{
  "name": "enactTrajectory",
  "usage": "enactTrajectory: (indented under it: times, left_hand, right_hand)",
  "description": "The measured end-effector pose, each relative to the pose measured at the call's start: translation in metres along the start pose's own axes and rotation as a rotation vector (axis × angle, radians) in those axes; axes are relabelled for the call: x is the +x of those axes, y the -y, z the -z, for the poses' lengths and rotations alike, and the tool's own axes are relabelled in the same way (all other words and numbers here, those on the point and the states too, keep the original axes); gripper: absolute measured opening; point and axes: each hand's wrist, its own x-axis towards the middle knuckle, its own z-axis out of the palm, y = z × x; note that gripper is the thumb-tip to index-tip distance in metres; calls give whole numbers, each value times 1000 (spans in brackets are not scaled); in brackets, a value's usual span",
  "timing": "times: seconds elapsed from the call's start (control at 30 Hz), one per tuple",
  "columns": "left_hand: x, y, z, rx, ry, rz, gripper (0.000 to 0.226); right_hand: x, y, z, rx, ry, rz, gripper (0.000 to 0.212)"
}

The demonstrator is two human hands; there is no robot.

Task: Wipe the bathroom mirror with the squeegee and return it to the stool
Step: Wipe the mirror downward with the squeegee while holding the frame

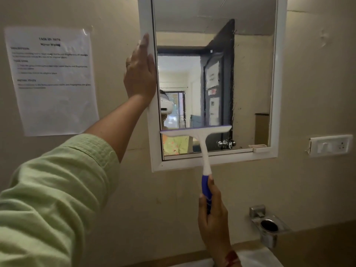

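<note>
A white-framed mirror (pixel 280 78) hangs on the beige wall. The squeegee (pixel 202 139) has a white head with a purple blade and a blue grip. Its blade lies flat across the lower left part of the glass, a little above the bottom frame. My right hand (pixel 212 214) is closed around the blue grip below the mirror. My left hand (pixel 139 72) rests flat, fingers together and pointing up, against the mirror's left frame edge. The glass above the blade looks streaked with water. The stool is out of view.
A printed task sheet (pixel 52 79) is taped to the wall left of the mirror. A switch plate (pixel 330 145) sits to the right. A chrome holder (pixel 268 226) juts from the wall at lower right, above a ledge (pixel 317 247).
</note>
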Motion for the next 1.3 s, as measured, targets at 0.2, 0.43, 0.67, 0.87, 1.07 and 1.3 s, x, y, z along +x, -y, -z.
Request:
enactTrajectory:
  times: [0.2, 0.43, 0.67, 0.87, 1.07, 1.3]
  left_hand:
    - [1, 0, 0, -6, 1, 4, 44]
    - [0, 2, 0, -11, 3, -4, 45]
    - [0, 3, -2, 74, -12, -9, 45]
    - [0, 3, -2, 77, -15, -13, 45]
    - [0, 2, -2, 82, -14, -11, 45]
    - [1, 3, -2, 84, -9, -16, 45]
  right_hand:
    - [-12, -1, -3, 24, -30, -34, 43]
    - [-11, -11, -1, -23, -15, 6, 54]
    - [-25, -11, -1, 4, -35, -10, 56]
    - [-14, -11, 2, -19, -43, 19, 52]
    - [-39, -20, -3, -25, -23, -37, 57]
    - [-13, -11, 2, 30, -29, 16, 54]
